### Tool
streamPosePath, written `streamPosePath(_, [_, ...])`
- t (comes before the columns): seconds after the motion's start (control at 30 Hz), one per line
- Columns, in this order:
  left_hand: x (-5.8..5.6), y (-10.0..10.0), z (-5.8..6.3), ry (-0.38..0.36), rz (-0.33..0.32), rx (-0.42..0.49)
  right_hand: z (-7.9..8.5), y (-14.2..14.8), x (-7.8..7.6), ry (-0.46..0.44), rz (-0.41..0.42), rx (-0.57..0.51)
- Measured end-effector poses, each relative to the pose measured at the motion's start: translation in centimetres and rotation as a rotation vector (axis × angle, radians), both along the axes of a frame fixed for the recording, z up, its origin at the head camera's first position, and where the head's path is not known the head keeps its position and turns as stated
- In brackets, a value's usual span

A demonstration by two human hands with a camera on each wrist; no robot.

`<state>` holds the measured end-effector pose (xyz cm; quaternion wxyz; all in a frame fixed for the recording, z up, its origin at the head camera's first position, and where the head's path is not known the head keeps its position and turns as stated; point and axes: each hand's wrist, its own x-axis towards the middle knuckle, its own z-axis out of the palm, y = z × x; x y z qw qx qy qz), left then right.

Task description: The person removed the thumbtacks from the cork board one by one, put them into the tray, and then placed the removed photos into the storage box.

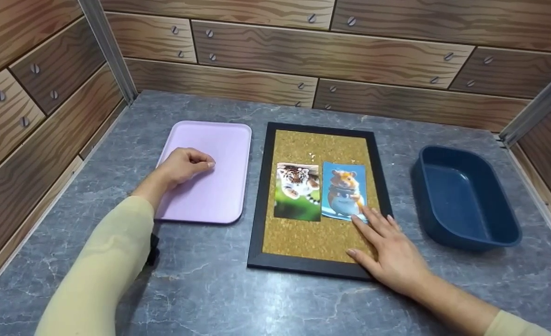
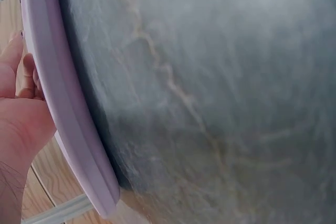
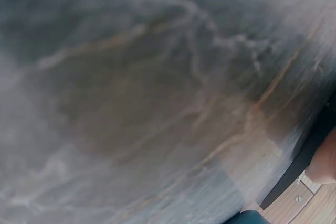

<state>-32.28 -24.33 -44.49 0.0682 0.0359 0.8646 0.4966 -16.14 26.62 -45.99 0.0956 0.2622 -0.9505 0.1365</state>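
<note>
My left hand (image 1: 182, 167) is over the lilac tray (image 1: 200, 200), thumb and forefinger tips pressed together and the other fingers curled. I cannot tell whether something tiny sits between those tips. A cork board (image 1: 303, 240) in a black frame lies at the middle of the table. On it, side by side, are a tiger cub picture (image 1: 297, 193) and a hamster picture (image 1: 343, 192). My right hand (image 1: 394, 252) rests with spread fingers on the board's lower right, its fingertips at the hamster picture's bottom corner. The right wrist view shows mostly table.
Right of the board stands a deep blue plastic bin (image 1: 462, 200). Small white specks (image 1: 311, 156) show on the cork above the pictures. Wood-patterned walls (image 1: 256, 46) close off the back and sides of the grey marbled table (image 1: 200, 280).
</note>
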Motion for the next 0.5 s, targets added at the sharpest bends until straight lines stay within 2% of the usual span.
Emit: streamPosePath(0.5, [0.07,0.13,-0.19,0.043,-0.038,-0.034,-0.01,-0.03,-0.02,0.008,-0.004,-0.001])
